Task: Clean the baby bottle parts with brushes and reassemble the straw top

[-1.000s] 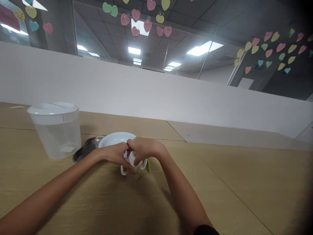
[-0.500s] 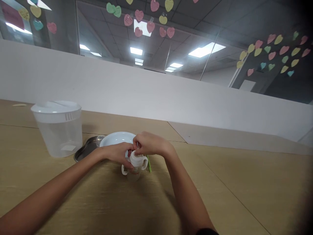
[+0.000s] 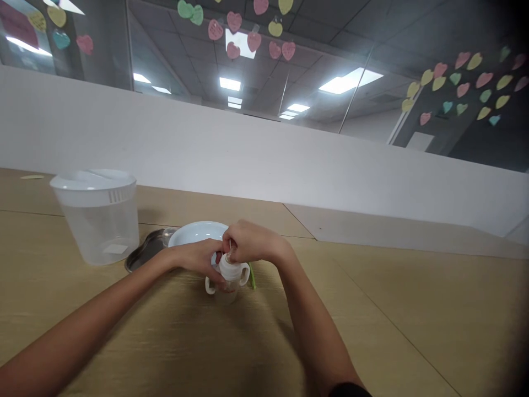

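A clear baby bottle (image 3: 227, 293) with a white collar and two white side handles stands upright on the table. My left hand (image 3: 203, 259) is closed round its collar from the left. Above the bottle, my right hand (image 3: 250, 242) pinches the clear bottle nipple (image 3: 230, 256) at the top. Part of the nipple is hidden by the fingers. Behind my hands sits a pale blue-white basin (image 3: 198, 231), partly covered by them. A green strip-like thing (image 3: 252, 275) lies just right of the bottle; its kind cannot be made out.
To the left stands a translucent plastic bucket (image 3: 97, 231) with a white lid. Beside it lies a dark metal tray (image 3: 144, 251), with a small clear dome-shaped piece (image 3: 168, 236) near the basin. A white wall (image 3: 248, 160) rises behind the wooden table (image 3: 392, 309).
My right hand has moved up from the bottle's collar to the nipple and now pinches its tip. My left hand has stayed on the bottle. The view has shifted slightly.
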Tool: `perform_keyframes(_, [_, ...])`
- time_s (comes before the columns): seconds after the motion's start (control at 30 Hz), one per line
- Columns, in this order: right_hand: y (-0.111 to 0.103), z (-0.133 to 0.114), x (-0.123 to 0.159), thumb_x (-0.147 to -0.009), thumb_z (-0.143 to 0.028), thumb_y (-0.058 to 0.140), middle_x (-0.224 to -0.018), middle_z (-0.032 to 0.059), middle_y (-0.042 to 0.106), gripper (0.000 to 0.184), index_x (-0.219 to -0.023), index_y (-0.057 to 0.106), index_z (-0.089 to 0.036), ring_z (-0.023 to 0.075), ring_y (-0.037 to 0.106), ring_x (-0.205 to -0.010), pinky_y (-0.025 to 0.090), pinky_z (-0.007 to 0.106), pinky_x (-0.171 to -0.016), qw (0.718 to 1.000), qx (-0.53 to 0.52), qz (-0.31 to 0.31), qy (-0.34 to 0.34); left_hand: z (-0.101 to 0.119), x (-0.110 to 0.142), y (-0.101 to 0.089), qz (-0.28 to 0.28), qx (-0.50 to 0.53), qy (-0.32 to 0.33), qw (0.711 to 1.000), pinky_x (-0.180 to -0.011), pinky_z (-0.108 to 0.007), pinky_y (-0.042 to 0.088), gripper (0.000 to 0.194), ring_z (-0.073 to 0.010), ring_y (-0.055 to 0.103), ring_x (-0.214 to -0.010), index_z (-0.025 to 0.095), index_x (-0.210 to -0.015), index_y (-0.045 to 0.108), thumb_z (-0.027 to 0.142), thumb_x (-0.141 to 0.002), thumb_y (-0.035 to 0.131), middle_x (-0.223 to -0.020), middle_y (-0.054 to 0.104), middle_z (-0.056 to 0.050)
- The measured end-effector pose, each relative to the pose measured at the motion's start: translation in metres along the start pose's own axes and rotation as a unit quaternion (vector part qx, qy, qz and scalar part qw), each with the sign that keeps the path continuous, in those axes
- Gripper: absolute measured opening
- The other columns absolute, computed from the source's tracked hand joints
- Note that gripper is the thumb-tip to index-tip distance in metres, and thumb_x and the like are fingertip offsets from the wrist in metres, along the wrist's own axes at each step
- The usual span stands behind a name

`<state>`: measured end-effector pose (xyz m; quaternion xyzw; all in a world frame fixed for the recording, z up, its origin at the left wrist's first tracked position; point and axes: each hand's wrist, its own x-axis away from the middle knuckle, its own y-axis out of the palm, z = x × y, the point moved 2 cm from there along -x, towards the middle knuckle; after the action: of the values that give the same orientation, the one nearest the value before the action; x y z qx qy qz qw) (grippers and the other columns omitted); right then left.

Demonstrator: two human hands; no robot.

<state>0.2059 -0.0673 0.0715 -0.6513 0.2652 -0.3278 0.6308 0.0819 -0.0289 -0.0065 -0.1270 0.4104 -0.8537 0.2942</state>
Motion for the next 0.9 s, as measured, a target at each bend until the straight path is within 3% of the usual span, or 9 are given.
perform_keyframes(0.17, [0.005, -0.001, -0.005, -0.065, -0.011, 0.053, -0.076, 0.0075, 0.068, 0.021, -0.081, 0.066, -0.012, 0.0137, 0.057, -0.06, 0.031, 0.021, -0.044, 1.0, 0.017, -0.006, 0.016, -0.001, 0.0, 0.0, 0.008, -0.025, 0.003, 1.0, -0.067, -0.023, 0.039, 0.043, -0.0174, 0.054, -0.081, 0.019, -0.094, 0.06, 0.035, -0.057, 0.073, -0.087, 0.06, 0.001])
perform_keyframes(0.37, [0.007, -0.006, -0.007, -0.063, -0.006, 0.05, -0.067, 0.0081, 0.068, 0.025, -0.081, 0.067, -0.008, 0.0125, 0.056, -0.049, 0.032, 0.02, -0.04, 0.998, -0.001, -0.045, 0.039, -0.003, -0.002, 0.001, -0.002, -0.008, 0.018, 1.0, -0.072, -0.024, 0.04, 0.049, -0.0189, 0.055, -0.088, 0.021, -0.103, 0.06, 0.031, -0.057, 0.073, -0.092, 0.061, 0.0])
perform_keyframes(0.5, [0.003, -0.006, 0.0, -0.071, -0.028, 0.059, -0.067, 0.007, 0.067, 0.024, -0.082, 0.068, -0.009, 0.0126, 0.056, -0.049, 0.031, 0.021, -0.038, 0.995, -0.022, -0.047, 0.081, -0.003, -0.001, -0.001, 0.0, -0.035, 0.002, 0.999, -0.068, -0.023, 0.039, 0.045, -0.0182, 0.055, -0.083, 0.02, -0.097, 0.061, 0.036, -0.056, 0.072, -0.09, 0.061, 0.001])
perform_keyframes(0.6, [0.003, -0.008, 0.001, -0.063, -0.041, 0.07, -0.074, 0.0047, 0.068, 0.034, -0.085, 0.07, -0.014, 0.0139, 0.057, -0.058, 0.03, 0.021, -0.041, 0.997, 0.005, -0.04, 0.06, -0.003, -0.001, -0.001, 0.003, -0.065, -0.025, 0.998, -0.065, -0.023, 0.037, 0.049, -0.0177, 0.054, -0.08, 0.02, -0.099, 0.06, 0.038, -0.055, 0.073, -0.091, 0.06, 0.001])
perform_keyframes(0.73, [0.009, -0.011, -0.004, -0.059, -0.03, 0.072, -0.082, 0.0033, 0.069, 0.039, -0.097, 0.07, -0.019, 0.015, 0.059, -0.067, 0.033, 0.02, -0.046, 0.998, 0.025, -0.054, 0.033, -0.004, -0.001, 0.0, 0.007, -0.045, -0.04, 0.998, -0.066, -0.023, 0.038, 0.049, -0.0178, 0.054, -0.083, 0.02, -0.099, 0.06, 0.035, -0.054, 0.073, -0.092, 0.06, 0.001])
perform_keyframes(0.9, [0.012, -0.013, -0.009, -0.064, -0.031, 0.066, -0.086, 0.0046, 0.069, 0.034, -0.095, 0.07, -0.019, 0.0168, 0.06, -0.071, 0.034, 0.022, -0.048, 0.997, 0.031, -0.055, 0.045, -0.005, -0.002, 0.002, 0.023, -0.045, -0.039, 0.998, -0.067, -0.024, 0.039, 0.049, -0.0189, 0.055, -0.085, 0.019, -0.099, 0.06, 0.033, -0.054, 0.073, -0.093, 0.062, -0.001])
